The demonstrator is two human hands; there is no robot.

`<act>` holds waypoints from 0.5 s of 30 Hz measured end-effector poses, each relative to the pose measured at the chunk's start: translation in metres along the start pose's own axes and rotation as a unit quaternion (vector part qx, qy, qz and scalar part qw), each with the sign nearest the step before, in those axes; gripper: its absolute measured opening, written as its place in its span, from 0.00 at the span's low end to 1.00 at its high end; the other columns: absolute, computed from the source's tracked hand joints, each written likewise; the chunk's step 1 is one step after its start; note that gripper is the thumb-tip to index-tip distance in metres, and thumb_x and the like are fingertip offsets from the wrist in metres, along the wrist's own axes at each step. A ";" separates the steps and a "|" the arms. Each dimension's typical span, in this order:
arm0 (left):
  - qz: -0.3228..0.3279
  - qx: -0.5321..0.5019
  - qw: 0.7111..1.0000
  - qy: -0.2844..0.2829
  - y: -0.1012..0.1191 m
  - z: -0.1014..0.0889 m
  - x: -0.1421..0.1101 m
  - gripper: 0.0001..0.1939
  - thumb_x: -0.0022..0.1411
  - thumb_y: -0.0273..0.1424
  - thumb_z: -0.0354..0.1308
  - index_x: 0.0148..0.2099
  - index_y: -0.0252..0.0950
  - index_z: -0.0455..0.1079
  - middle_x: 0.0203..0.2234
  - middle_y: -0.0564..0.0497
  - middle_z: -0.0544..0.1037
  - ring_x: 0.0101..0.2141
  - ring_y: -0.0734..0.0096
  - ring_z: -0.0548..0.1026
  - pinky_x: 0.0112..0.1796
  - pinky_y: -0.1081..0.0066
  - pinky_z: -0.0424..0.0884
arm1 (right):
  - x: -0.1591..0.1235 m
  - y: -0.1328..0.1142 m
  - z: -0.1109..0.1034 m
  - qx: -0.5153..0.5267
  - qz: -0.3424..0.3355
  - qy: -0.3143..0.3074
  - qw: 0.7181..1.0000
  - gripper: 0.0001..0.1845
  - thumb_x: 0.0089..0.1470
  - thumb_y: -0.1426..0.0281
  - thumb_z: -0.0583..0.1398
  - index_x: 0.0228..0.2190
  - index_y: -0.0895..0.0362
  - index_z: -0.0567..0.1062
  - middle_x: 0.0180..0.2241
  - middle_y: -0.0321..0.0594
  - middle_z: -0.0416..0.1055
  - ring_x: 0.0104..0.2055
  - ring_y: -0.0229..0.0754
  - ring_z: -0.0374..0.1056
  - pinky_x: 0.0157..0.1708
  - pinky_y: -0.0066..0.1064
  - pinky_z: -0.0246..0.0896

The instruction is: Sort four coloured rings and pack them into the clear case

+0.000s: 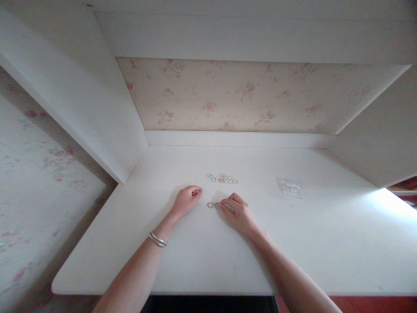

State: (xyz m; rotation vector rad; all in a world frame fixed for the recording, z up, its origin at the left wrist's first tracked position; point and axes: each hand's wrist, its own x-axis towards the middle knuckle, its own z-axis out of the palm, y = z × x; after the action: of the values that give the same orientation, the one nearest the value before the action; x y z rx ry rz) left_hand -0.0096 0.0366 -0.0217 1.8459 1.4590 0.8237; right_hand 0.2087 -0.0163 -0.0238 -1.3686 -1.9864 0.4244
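Low on the white desk, two small rings [210,205] lie side by side, the right one partly covered by fingertips. My right hand [239,214] is closed, with thumb and forefinger pinched at that second ring [217,205]. To the left, my left hand [188,200] rests on the desk with its fingers curled in; what they hold, if anything, is hidden. Just beyond both hands is a loose cluster of several thin rings [224,178], some overlapping, silvery and yellowish. A silver bangle [158,239] circles my left wrist.
A crumpled clear plastic bag [291,188] lies on the white desk [195,256] to the right. White panels [78,87] rise at both sides, with floral wallpaper [234,95] at the back and a shelf [228,37] overhead. Bright light falls on the desk's right edge.
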 end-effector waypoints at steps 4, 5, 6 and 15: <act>-0.004 -0.004 1.000 -0.002 -0.001 0.001 0.000 0.15 0.60 0.39 0.51 0.40 0.36 0.74 0.32 0.51 0.79 0.32 0.70 0.75 0.34 0.73 0.68 | 0.009 0.017 -0.008 -0.056 0.066 0.051 0.995 0.16 0.60 0.62 0.50 0.37 0.53 0.74 0.32 0.38 0.68 0.31 0.37 0.64 0.33 0.28 0.58; -0.005 -0.006 1.000 0.000 -0.002 0.001 0.000 0.15 0.60 0.39 0.51 0.39 0.37 0.74 0.33 0.51 0.79 0.33 0.70 0.75 0.35 0.73 0.68 | 0.013 0.022 -0.010 -0.080 0.079 0.053 0.992 0.16 0.60 0.62 0.49 0.40 0.53 0.74 0.32 0.38 0.68 0.32 0.38 0.64 0.35 0.29 0.58; -0.005 -0.008 1.000 0.001 -0.002 0.002 0.000 0.15 0.60 0.39 0.51 0.39 0.37 0.74 0.33 0.51 0.79 0.33 0.70 0.75 0.35 0.73 0.68 | 0.016 0.026 -0.011 -0.106 0.092 0.050 0.989 0.16 0.60 0.62 0.49 0.43 0.53 0.72 0.32 0.39 0.68 0.34 0.39 0.65 0.36 0.30 0.57; -0.002 0.012 1.000 0.008 0.000 0.002 0.000 0.15 0.60 0.40 0.51 0.39 0.37 0.75 0.30 0.51 0.79 0.30 0.70 0.74 0.33 0.73 0.67 | 0.033 0.025 -0.008 -0.263 0.134 -0.045 0.954 0.22 0.61 0.63 0.48 0.56 0.47 0.61 0.43 0.45 0.68 0.44 0.48 0.62 0.41 0.39 0.50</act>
State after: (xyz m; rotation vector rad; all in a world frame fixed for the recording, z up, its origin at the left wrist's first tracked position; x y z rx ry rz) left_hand -0.0082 0.0361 -0.0231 1.8566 1.4894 0.8245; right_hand 0.2243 0.0228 -0.0218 -1.9939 -2.0805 0.0685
